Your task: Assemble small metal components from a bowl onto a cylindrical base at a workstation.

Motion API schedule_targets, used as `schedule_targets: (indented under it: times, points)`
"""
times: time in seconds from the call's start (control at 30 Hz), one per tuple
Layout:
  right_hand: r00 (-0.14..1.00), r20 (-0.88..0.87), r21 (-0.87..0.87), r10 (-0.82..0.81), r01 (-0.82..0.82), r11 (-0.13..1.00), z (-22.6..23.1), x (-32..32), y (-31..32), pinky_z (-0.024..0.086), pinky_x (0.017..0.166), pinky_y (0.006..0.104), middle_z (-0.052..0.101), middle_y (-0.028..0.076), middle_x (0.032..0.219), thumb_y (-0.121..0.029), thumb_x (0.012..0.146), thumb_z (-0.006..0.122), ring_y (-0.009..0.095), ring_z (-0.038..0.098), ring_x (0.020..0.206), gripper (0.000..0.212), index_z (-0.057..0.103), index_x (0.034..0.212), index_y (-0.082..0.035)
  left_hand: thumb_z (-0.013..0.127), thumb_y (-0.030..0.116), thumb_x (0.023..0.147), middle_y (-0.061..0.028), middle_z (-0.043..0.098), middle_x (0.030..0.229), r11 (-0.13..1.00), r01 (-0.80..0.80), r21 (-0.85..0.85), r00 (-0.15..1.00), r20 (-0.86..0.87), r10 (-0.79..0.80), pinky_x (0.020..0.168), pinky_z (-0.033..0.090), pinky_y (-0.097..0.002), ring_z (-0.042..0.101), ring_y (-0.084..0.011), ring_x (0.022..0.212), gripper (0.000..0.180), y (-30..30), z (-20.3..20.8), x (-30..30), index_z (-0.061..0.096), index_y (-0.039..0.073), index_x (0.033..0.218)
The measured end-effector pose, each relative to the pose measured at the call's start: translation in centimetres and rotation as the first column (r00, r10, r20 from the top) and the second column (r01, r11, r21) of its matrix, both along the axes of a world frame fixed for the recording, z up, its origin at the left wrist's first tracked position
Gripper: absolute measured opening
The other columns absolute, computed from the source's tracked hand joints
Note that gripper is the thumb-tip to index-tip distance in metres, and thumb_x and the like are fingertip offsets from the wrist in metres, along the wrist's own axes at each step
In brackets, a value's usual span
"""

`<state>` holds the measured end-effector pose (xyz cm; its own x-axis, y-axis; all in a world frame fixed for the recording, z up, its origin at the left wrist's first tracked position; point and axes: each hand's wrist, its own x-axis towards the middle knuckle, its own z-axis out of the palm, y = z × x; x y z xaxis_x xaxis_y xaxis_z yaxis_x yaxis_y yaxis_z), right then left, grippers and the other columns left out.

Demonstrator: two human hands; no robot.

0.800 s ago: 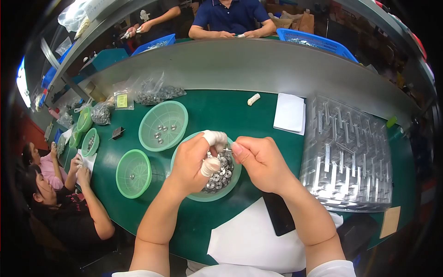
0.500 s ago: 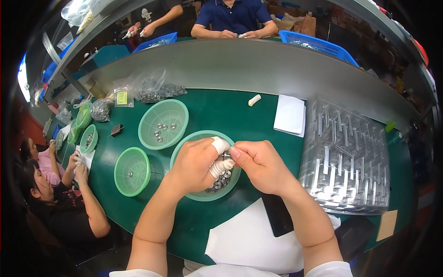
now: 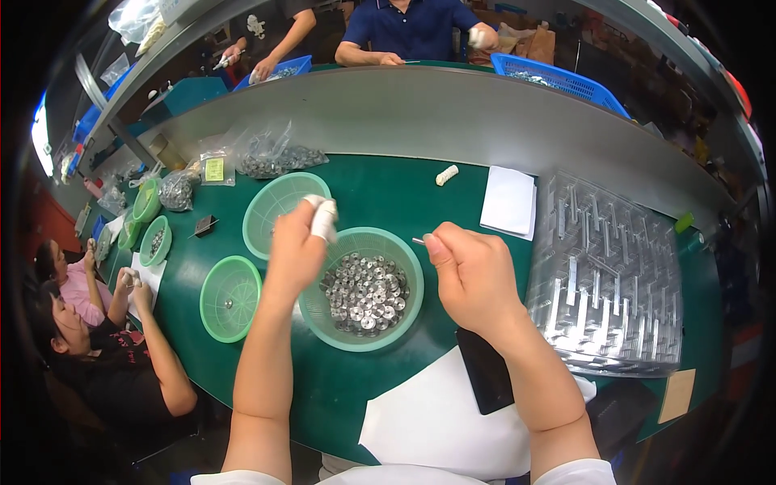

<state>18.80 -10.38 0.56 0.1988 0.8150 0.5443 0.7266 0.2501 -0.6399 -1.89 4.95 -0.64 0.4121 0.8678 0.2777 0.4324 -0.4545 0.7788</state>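
My left hand, with white wrapping on its fingers, is over the near edge of a pale green basket. Its fingers are curled and slightly blurred; what they hold, if anything, is hidden. My right hand pinches a thin metal pin between thumb and finger, its tip pointing left. Between my forearms stands another pale green basket, holding many small round metal parts with centre holes. The right hand is just beyond that basket's right rim.
A green basket with one part stands left. Bagged metal parts lie at the back. To the right are white papers and stacked clear trays. A black phone lies near my right forearm. Co-workers sit left and opposite.
My hands have parted. The left has moved away and left, to the far basket; the right has shifted slightly right with the pin, uncovering the parts in the middle basket.
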Motion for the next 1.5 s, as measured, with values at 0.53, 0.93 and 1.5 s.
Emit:
schedule_targets:
  times: [0.53, 0.93, 1.5]
  points:
    - [0.991, -0.068, -0.065, 0.114, -0.119, 0.991, -0.7, -0.8, 0.3, 0.042, 0.052, 0.0368, 0.059, 0.014, 0.063, -0.016, 0.102, 0.059, 0.031, 0.055, 0.054, 0.029, 0.058, 0.078, 0.0, 0.07, -0.004, 0.073, -0.0185, 0.068, 0.099, 0.891, 0.452, -0.04, 0.632, -0.691, -0.352, 0.08, 0.053, -0.0483, 0.066, -0.04, 0.096, 0.026, -3.5, -3.0, 1.7, 0.069, 0.002, 0.099]
    - [0.985, -0.109, -0.089, 0.135, -0.145, 0.985, -0.7, -0.7, 0.3, 0.043, 0.052, 0.0367, 0.06, 0.014, 0.064, -0.016, 0.102, 0.059, 0.031, 0.056, 0.054, 0.028, 0.058, 0.079, 0.0, 0.073, 0.0, 0.085, -0.0156, 0.076, 0.089, 0.905, 0.392, -0.166, 0.888, -0.19, -0.419, 0.074, 0.057, -0.0342, 0.071, -0.0244, 0.076, 0.023, -3.0, 0.4, 1.4, 0.075, 0.001, 0.109]
    - [0.962, -0.199, -0.041, 0.186, -0.198, 0.979, -0.6, -0.7, 0.3, 0.038, 0.05, 0.0326, 0.052, 0.01, 0.058, -0.017, 0.104, 0.057, 0.019, 0.044, 0.05, 0.032, 0.057, 0.077, 0.001, 0.063, 0.005, 0.098, -0.0089, 0.074, 0.095, 0.751, 0.534, -0.388, 0.806, 0.501, -0.314, 0.067, 0.052, -0.0215, 0.066, -0.0097, 0.079, 0.014, -4.2, 1.1, 1.6, 0.073, 0.0, 0.107]
